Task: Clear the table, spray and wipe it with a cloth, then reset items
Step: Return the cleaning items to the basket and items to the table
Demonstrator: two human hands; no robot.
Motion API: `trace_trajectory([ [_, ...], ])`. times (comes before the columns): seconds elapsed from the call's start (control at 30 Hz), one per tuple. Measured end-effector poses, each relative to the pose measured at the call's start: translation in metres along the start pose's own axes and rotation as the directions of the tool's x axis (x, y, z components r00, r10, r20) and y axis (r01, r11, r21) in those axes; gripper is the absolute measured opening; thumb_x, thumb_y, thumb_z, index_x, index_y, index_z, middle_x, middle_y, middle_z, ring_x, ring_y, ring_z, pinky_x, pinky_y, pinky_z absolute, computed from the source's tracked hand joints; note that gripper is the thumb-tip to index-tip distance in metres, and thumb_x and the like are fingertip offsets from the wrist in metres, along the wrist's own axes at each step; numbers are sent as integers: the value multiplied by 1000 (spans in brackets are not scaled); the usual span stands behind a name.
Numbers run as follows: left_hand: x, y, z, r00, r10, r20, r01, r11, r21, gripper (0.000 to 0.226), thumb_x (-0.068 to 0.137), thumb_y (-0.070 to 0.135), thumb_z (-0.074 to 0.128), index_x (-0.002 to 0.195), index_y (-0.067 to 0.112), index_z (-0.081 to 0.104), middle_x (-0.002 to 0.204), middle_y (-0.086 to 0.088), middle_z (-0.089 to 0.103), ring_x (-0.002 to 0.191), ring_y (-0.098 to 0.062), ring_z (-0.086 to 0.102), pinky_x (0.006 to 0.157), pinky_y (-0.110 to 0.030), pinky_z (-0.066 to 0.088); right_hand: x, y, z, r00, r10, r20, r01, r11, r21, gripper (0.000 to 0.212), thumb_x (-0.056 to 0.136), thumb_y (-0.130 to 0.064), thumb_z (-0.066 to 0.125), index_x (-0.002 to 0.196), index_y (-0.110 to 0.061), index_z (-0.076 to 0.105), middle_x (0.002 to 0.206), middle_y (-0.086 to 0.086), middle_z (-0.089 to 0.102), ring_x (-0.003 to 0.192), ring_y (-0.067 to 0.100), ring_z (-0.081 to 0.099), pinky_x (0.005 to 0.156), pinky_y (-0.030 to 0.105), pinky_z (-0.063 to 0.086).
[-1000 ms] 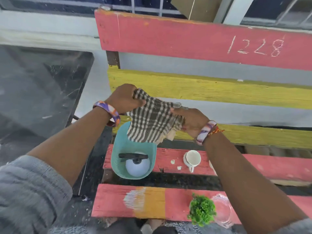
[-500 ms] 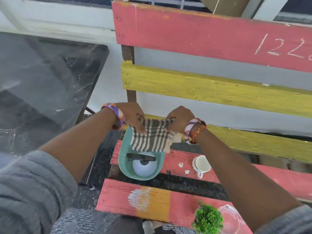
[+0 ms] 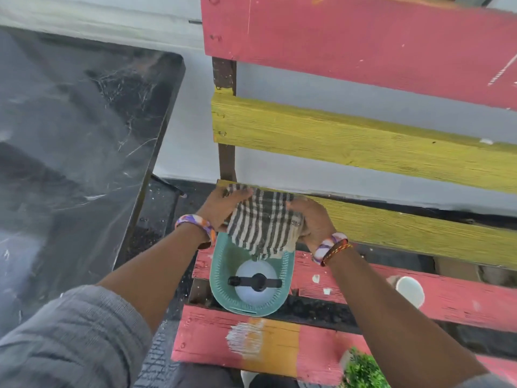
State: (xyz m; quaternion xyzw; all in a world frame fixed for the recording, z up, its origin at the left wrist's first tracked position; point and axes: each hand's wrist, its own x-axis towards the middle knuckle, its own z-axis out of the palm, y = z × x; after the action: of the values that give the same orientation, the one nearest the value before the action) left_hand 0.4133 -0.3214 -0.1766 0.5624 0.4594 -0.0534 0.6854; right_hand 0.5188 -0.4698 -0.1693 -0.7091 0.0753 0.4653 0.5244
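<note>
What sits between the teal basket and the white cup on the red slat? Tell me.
Head view: only bare red slat with two small white paint chips, crossed above by the right forearm. Nothing stands between basket and cup.

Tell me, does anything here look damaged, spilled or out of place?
Nothing is spilled or knocked over. The pink plank in front has a scraped white patch and an orange repainted section, and small white flecks mark the plank beside the basket. The spray bottle stands upright inside the basket.
</note>
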Motion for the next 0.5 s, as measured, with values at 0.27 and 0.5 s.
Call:
trace_trajectory([
  [0.27,20,-37,16,996,22,92,-61,893,446,109,72,5,71,145,9,-9,134,-24,46,112,-32,54,90,-41,49,13,35,21,907,-394,146,375,601,-706,55,75,15,49,118,-11,28,90,7,52,73,24,56,54,25,43],
  [0.5,25,-51,27,990,93,107,-139,477,868,80,79,3,62,142,11,13,132,-26,40,109,-36,56,80,-34,44,19,43,41,951,-265,157,230,271,-935,49,80,19,37,123,-2,44,142,22,19,95,41,61,81,44,53],
])
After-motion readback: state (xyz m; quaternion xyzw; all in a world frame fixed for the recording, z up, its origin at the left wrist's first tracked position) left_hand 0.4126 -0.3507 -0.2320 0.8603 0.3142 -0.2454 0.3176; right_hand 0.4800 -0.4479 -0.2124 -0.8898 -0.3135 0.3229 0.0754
